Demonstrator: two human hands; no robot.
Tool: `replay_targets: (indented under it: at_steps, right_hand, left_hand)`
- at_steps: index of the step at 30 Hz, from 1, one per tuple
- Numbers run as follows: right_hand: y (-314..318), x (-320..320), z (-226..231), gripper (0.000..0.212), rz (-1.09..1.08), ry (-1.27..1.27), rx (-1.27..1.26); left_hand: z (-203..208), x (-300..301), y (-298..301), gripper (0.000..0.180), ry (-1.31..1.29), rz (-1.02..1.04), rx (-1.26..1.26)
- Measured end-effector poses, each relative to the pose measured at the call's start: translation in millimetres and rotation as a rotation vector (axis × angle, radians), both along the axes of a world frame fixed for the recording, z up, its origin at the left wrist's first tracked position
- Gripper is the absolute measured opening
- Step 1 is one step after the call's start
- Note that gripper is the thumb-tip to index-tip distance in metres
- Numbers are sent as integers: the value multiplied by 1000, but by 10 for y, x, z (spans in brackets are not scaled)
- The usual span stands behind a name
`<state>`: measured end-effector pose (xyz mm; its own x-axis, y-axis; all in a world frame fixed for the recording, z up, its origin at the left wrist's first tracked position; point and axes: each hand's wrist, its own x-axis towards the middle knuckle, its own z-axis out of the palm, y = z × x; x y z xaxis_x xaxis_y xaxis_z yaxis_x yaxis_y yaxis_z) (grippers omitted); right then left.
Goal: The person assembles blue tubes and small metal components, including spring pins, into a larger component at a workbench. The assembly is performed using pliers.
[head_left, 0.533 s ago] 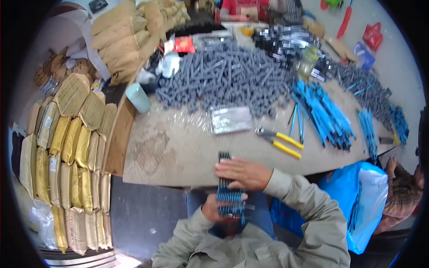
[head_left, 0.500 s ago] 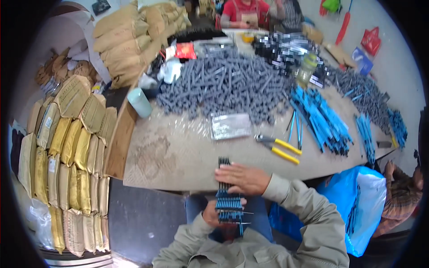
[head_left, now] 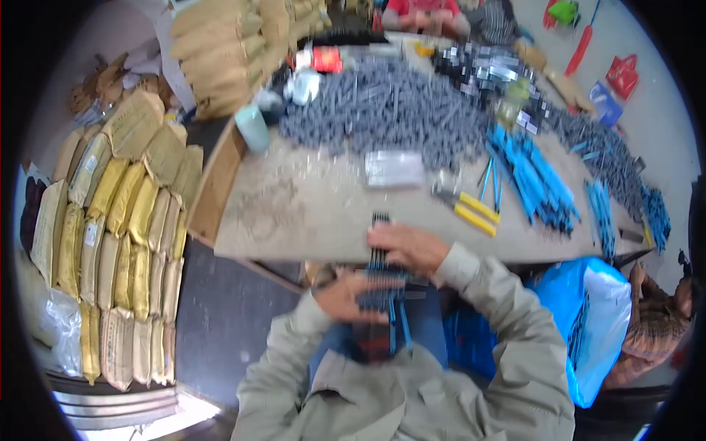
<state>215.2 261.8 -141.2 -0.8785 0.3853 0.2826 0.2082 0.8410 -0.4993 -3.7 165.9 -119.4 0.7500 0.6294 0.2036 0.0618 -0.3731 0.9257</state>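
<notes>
A bundle of thin black and blue strips [head_left: 380, 255] runs over the front edge of the table, its black ends on the board and its blue part over my lap. My right hand [head_left: 409, 246] lies across the upper part, fingers curled over it. Lower down, my left hand [head_left: 349, 297] is laid over the blue part with its fingers stretched out and apart, slightly blurred. A few longer blue strips [head_left: 399, 325] hang below that hand. What lies beneath both palms is hidden.
Yellow-handled pliers [head_left: 478, 213] and a clear flat packet [head_left: 395, 170] lie ahead. Behind is a heap of grey pieces [head_left: 382, 106]; blue strips [head_left: 533, 180] lie to the right. A blue bag [head_left: 599, 323] stands beside my right arm, stacked packages [head_left: 121, 257] at left. Another person [head_left: 423, 15] sits opposite.
My left hand has come from beneath the bundle to lie over it with fingers stretched. Two longer blue strips now hang lower. The view has shifted, so the table sits higher.
</notes>
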Motion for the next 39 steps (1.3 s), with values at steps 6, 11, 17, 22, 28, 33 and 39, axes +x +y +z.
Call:
replay_targets:
  at_steps: [6,11,17,22,28,33,39]
  right_hand:
    - [17,-11,-291,42,-57,-76,75]
    - [27,-9,-267,45,-120,-87,83]
    - [19,5,-162,46,-149,71,-140]
    - [82,-38,-121,47,-250,45,-229]
    - [951,-129,145,40,-271,319,-369]
    - [1492,-213,195,11,-538,-132,412]
    - [1430,-70,222,11,-524,-156,458]
  left_hand:
    - [-236,-224,-100,66,7,44,-69]
    - [-487,-651,-142,83,-49,206,-104]
    - [-323,-396,252,99,257,295,592]
    - [-292,-81,589,106,589,18,831]
    - [-273,-126,721,106,751,8,861]
    - [-344,-186,699,95,653,56,875]
    - [-305,-143,633,82,606,-17,797]
